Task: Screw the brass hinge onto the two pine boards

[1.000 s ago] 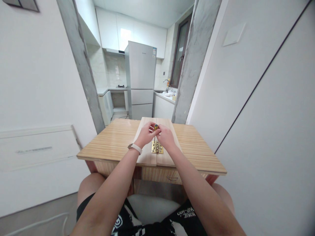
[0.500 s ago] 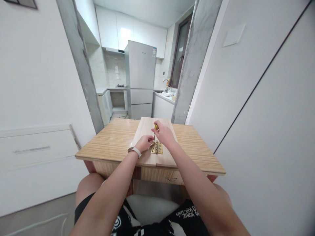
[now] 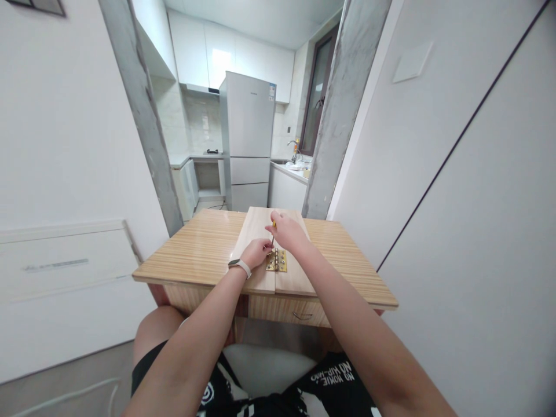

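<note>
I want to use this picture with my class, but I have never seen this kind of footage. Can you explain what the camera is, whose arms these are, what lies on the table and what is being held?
The camera sits on a person's head, looking forward and down, so the two bare arms are that person's own. They sit at a wooden table. On it lie two pale boards side by side, with a brass hinge across their joint. The right hand grips a screwdriver with a yellow handle, pointed down at the hinge. The left hand, with a wristband, rests at the hinge's edge. A kitchen with a fridge lies behind.
</note>
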Motion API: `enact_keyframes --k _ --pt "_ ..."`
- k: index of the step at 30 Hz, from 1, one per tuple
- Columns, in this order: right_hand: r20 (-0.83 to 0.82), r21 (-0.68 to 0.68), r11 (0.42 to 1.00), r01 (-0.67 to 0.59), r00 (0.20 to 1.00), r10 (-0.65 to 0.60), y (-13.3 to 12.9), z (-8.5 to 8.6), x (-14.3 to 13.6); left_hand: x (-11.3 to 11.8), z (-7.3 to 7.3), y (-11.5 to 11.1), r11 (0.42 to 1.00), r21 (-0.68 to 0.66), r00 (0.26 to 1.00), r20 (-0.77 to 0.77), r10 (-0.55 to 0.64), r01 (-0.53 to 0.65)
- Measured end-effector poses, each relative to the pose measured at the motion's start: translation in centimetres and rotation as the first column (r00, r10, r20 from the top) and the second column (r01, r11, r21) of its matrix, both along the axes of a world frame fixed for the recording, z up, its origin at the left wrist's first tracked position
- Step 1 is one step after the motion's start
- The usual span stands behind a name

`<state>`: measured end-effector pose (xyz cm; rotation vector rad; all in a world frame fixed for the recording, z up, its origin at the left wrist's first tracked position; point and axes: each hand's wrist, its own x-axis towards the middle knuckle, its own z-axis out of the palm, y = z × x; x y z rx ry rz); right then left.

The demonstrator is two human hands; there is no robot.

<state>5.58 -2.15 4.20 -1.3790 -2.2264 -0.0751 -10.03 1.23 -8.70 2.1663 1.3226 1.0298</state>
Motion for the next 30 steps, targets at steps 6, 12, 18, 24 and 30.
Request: enact_keyframes --k 6,12,18,24,30 --pt "0.074 -0.021 1.000 0.002 0.997 0.000 0.6 0.4 0.1 -0.1 -0.5 0.4 1.000 0.006 1.000 0.004 -0.017 0.017" --pt "0.045 -0.045 0.999 0.021 0.999 -0.019 0.4 0.6 -0.2 -0.1 -0.8 0.5 1.000 0.015 1.000 -0.005 0.012 -0.012" --pt "0.112 -0.054 0.998 0.039 0.993 -0.033 0.6 0.5 -0.1 0.0 -0.5 0.3 0.999 -0.021 1.000 0.008 -0.027 0.027" --pt "0.110 -0.064 0.998 -0.011 0.994 0.018 0.4 1.0 -0.3 -0.1 -0.9 0.5 1.000 0.007 1.000 0.002 -0.017 0.017" --pt "0.103 -0.110 0.990 -0.090 0.990 0.101 0.0 1.8 -0.1 0.1 -0.6 0.4 1.000 0.005 1.000 -0.021 0.023 -0.023"
